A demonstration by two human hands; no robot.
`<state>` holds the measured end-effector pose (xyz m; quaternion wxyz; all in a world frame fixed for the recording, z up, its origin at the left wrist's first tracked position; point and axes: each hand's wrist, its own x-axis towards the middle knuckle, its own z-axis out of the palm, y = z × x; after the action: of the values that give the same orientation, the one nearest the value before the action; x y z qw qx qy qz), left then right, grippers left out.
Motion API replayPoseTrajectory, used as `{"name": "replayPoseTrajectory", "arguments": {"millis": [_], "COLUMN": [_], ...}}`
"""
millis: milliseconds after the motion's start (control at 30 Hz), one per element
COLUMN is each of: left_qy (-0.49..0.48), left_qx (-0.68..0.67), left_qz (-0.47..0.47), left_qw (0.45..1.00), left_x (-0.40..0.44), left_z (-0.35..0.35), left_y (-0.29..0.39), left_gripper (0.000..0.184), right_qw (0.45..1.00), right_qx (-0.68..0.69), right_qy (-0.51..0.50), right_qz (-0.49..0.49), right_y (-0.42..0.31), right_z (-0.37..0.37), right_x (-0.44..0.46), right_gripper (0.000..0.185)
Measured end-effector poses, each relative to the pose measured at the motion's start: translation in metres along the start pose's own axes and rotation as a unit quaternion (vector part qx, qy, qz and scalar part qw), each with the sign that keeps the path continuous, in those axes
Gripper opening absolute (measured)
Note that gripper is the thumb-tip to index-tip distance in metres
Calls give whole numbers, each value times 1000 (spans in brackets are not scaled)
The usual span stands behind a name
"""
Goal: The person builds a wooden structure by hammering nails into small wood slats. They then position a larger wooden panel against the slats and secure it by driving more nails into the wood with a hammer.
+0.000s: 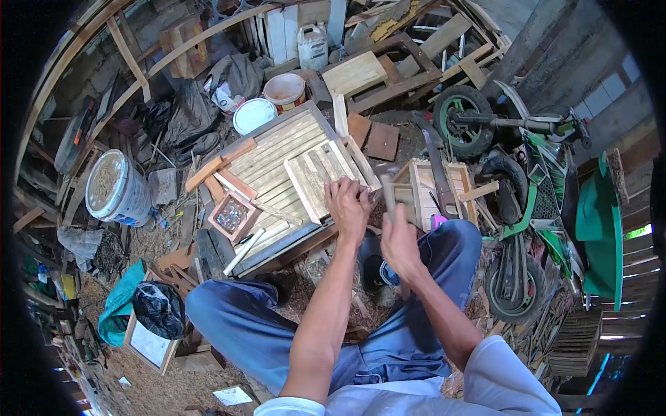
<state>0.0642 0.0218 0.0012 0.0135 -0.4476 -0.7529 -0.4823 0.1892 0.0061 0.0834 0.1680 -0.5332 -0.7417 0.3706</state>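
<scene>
My left hand (348, 206) is at the right corner of a slatted wooden piece (309, 182), its fingers bent together; whatever they pinch is too small to make out. That piece lies on a low slatted wooden platform (277, 152). Close by on the right, my right hand (400, 239) is wrapped round the handle of a hammer (388, 188), whose head is up near the wood's corner beside my left fingers. A small wooden box of nails (233, 216) sits on the platform's left part. Right of the hammer are a wooden crate (423, 182) and a handsaw (441, 173).
A white bucket (119, 187) stands at the left, and two more tubs (254, 116) are behind the platform. A small green motorbike (531, 191) and a green plastic chair (600, 236) are on the right. Scrap wood (402, 62) is piled at the back.
</scene>
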Motion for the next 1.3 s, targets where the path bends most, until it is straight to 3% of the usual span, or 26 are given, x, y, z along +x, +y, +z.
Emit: {"name": "replayPoseTrajectory", "arguments": {"millis": [67, 233, 333, 467, 600, 733, 767, 900, 1033, 1167, 1267, 1300], "left_qy": [-7, 18, 24, 14, -4, 17, 6, 1, -4, 41, 14, 18], "left_qx": [1, -8, 6, 1, 3, -2, 9, 0, 13, 1, -2, 4], "left_qz": [0, 9, 10, 8, -8, 7, 7, -1, 3, 29, 27, 30], "left_qw": [1000, 1000, 1000, 1000, 1000, 1000, 1000, 1000, 1000, 999, 1000, 999], "left_x": [5, 3, 3, 4, 5, 3, 4, 4, 5, 5, 6, 8], "left_z": [-4, 2, 3, 0, -2, -1, -3, -1, -3, -2, -5, -4], "left_y": [2, -1, -3, 0, 2, 1, 2, 1, 2, 3, 2, 1], "left_gripper": [9, 9, 9, 11, 11, 10, 11, 13, 11, 13, 11, 9], "right_qw": [998, 999, 997, 999, 998, 1000, 998, 1000, 998, 999, 996, 999], "right_qx": [-52, 35, -53, 30, -49, 10, -55, 16, -56, -21, 28, 25], "right_qy": [-29, 40, -25, 33, -40, 14, -22, 2, -24, 26, 64, 21], "right_qz": [-21, -5, -39, 1, -18, 8, -35, -7, -36, -38, -49, -13], "right_y": [24, -10, 23, -16, 12, -2, 21, -2, 19, 6, 0, 1], "right_z": [11, -3, 6, -8, 2, 2, 11, -5, 10, 1, -3, -6], "right_x": [9, -2, 13, 1, 13, 4, 10, 5, 9, 7, 10, 12], "right_gripper": [21, 23, 24, 22, 22, 24, 23, 21, 24, 25, 25, 26]}}
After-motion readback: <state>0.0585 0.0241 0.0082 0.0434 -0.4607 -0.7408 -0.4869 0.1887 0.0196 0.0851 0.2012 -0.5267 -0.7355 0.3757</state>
